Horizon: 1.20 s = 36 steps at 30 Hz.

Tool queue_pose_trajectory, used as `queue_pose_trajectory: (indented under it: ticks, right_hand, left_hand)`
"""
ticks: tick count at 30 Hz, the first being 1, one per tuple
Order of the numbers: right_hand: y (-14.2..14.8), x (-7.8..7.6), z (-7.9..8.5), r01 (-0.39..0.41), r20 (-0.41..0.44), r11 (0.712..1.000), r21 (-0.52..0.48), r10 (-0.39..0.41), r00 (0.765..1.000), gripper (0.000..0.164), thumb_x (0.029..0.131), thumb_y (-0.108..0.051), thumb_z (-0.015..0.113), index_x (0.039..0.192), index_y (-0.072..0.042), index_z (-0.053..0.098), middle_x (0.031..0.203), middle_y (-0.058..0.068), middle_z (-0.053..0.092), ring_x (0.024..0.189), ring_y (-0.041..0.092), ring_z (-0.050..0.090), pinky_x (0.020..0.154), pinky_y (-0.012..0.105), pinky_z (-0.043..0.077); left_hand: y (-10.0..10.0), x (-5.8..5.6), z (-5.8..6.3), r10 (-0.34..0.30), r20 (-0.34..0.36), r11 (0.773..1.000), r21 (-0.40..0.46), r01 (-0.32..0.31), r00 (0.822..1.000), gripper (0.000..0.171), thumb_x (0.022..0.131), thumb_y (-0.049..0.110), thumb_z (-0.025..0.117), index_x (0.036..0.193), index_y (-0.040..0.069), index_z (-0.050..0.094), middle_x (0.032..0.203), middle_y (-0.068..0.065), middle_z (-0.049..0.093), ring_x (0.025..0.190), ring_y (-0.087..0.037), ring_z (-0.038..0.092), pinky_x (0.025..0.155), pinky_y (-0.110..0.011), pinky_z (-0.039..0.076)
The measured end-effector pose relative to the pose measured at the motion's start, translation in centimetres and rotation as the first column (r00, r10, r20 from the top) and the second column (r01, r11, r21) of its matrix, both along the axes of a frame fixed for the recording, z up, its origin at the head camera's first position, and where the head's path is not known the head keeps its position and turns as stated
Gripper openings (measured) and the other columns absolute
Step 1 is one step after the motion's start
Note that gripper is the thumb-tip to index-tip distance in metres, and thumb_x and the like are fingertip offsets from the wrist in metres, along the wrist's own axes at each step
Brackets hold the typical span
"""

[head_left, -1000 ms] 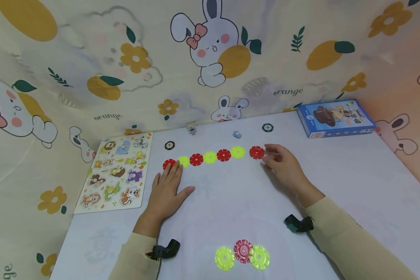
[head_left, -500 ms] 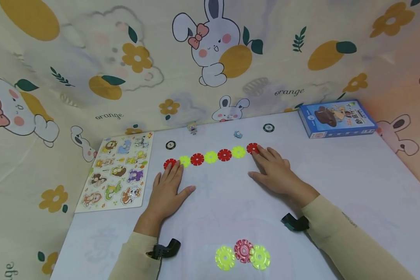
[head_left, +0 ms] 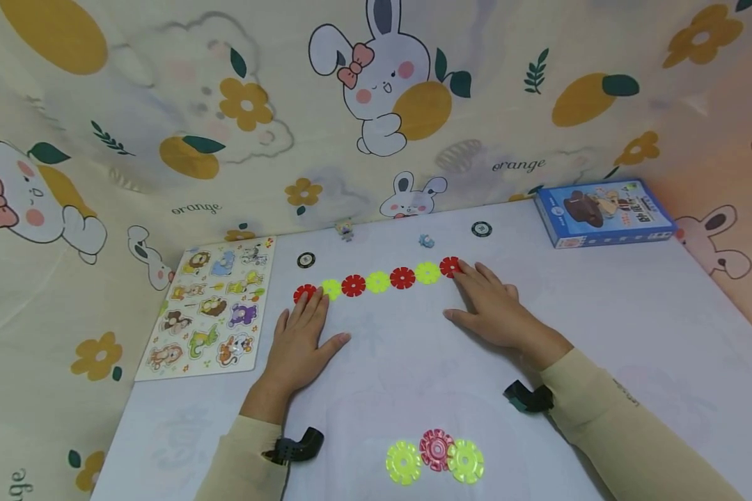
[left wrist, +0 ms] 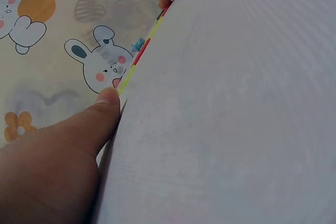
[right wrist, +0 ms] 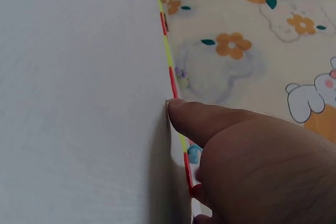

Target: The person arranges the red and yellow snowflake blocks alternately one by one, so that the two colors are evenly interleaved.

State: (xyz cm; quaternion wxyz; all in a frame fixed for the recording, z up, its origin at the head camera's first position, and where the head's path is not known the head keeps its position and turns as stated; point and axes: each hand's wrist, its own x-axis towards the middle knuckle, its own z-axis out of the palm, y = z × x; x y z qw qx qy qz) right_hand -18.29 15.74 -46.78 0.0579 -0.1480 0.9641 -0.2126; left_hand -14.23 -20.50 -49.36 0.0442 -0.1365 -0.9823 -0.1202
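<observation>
A slightly slanting row of red and yellow-green notched plastic discs [head_left: 354,285] lies flat on the white table [head_left: 376,369]. My left hand [head_left: 296,348] rests with straight fingers at the row's left end, fingertips on the red end disc [head_left: 302,292] and by the yellow-green disc [head_left: 332,289] beside it. At the other end, my right hand [head_left: 496,306] lies palm down, its straight fingers touching the last red disc [head_left: 449,266] and partly covering it. Both thumbs point inward. In the wrist views the row shows only as a thin coloured line.
Two yellow-green discs [head_left: 404,462] and a patterned red disc [head_left: 436,449] lie near the front. An animal puzzle board [head_left: 216,306] is at left, a blue box [head_left: 604,212] at back right. Two black round pieces [head_left: 306,260] and two tiny figurines [head_left: 426,241] sit behind the row.
The right-end red disc has moved left, up to the yellow-green one beside it. My right hand went from fingers beside that disc to lying flat with fingertips on it. My left hand stayed.
</observation>
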Motion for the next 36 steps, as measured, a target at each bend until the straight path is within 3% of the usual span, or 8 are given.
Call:
queue_pose_trajectory:
  ticks: [10, 16, 20, 23, 26, 29, 32, 36]
  right_hand:
    - [0.2, 0.1, 0.1, -0.019, 0.006, 1.000, 0.023, 0.019, 1.000, 0.093, 0.082, -0.059, 0.064, 0.152, -0.012, 0.026, 0.159, 0.008, 0.013, 0.143, 0.035, 0.005, 0.093, 0.062, 0.024]
    - [0.3, 0.4, 0.2, 0.018, 0.007, 0.992, -0.125, -0.017, 1.000, 0.083, 0.085, -0.057, 0.063, 0.152, -0.020, 0.029, 0.158, 0.006, 0.015, 0.142, 0.032, 0.009, 0.100, 0.068, 0.016]
    - [0.2, 1.1, 1.2, 0.003, 0.025, 0.933, -0.361, 0.007, 1.000, 0.069, 0.089, -0.048, 0.062, 0.148, -0.026, 0.034, 0.152, 0.005, 0.027, 0.138, 0.029, 0.024, 0.101, 0.061, 0.031]
    - [-0.1, 2.1, 2.1, -0.052, 0.074, 0.830, -0.555, 0.111, 0.991, 0.057, 0.094, -0.038, 0.060, 0.145, -0.027, 0.038, 0.146, 0.003, 0.036, 0.129, 0.027, 0.039, 0.093, 0.051, 0.045]
    - [-0.4, 3.7, 2.6, -0.115, 0.119, 0.719, -0.686, 0.267, 0.956, 0.051, 0.097, -0.024, 0.057, 0.145, -0.026, 0.038, 0.144, 0.008, 0.041, 0.122, 0.031, 0.047, 0.086, 0.047, 0.050]
    - [-0.9, 5.5, 2.6, -0.168, 0.152, 0.655, -0.737, 0.403, 0.903, 0.053, 0.098, -0.016, 0.055, 0.146, -0.026, 0.036, 0.141, 0.011, 0.045, 0.119, 0.033, 0.050, 0.085, 0.045, 0.051]
    - [-1.6, 7.5, 2.2, -0.189, 0.217, 0.635, -0.749, 0.504, 0.836, 0.059, 0.095, -0.014, 0.058, 0.147, -0.028, 0.034, 0.139, 0.008, 0.047, 0.119, 0.029, 0.050, 0.090, 0.043, 0.048]
    - [-3.0, 10.0, 1.8, -0.259, 0.282, 0.663, -0.702, 0.594, 0.753, 0.066, 0.090, -0.024, 0.068, 0.147, -0.028, 0.035, 0.140, -0.002, 0.047, 0.122, 0.020, 0.046, 0.099, 0.042, 0.041]
  left_hand:
    - [0.0, 0.0, 0.0, 0.003, -0.004, 1.000, 0.003, -0.003, 1.000, 0.087, 0.087, 0.072, 0.039, 0.153, 0.017, 0.025, 0.159, 0.000, 0.015, 0.144, -0.023, 0.005, 0.110, -0.056, 0.005]
    - [0.0, 0.1, 0.1, 0.003, 0.003, 1.000, 0.007, -0.003, 1.000, 0.088, 0.087, 0.072, 0.040, 0.153, 0.016, 0.025, 0.159, 0.000, 0.015, 0.144, -0.024, 0.006, 0.110, -0.056, 0.006]
    - [-0.1, 0.1, 0.1, -0.005, 0.008, 1.000, 0.013, 0.005, 1.000, 0.088, 0.087, 0.072, 0.039, 0.153, 0.016, 0.025, 0.159, -0.001, 0.015, 0.144, -0.024, 0.005, 0.110, -0.057, 0.005]
    - [-0.1, 0.0, 0.1, -0.003, 0.002, 1.000, 0.009, 0.003, 1.000, 0.088, 0.087, 0.073, 0.039, 0.153, 0.016, 0.025, 0.159, 0.000, 0.015, 0.144, -0.024, 0.005, 0.110, -0.056, 0.005]
    - [-0.1, 0.0, 0.2, 0.000, -0.008, 1.000, 0.009, 0.000, 1.000, 0.088, 0.087, 0.073, 0.039, 0.153, 0.016, 0.025, 0.158, 0.000, 0.015, 0.144, -0.024, 0.006, 0.110, -0.056, 0.006]
    - [-0.1, 0.0, 0.2, 0.001, -0.015, 1.000, 0.010, -0.001, 1.000, 0.087, 0.087, 0.072, 0.040, 0.153, 0.016, 0.026, 0.158, 0.000, 0.016, 0.144, -0.023, 0.006, 0.110, -0.056, 0.006]
    - [0.0, -0.1, 0.2, 0.001, -0.012, 1.000, 0.012, -0.001, 1.000, 0.087, 0.087, 0.072, 0.041, 0.153, 0.016, 0.026, 0.158, 0.000, 0.016, 0.144, -0.023, 0.005, 0.110, -0.056, 0.006]
    - [0.0, 0.0, 0.1, 0.002, -0.007, 1.000, 0.006, -0.002, 1.000, 0.088, 0.087, 0.072, 0.041, 0.153, 0.016, 0.026, 0.158, 0.000, 0.016, 0.144, -0.023, 0.005, 0.110, -0.056, 0.006]
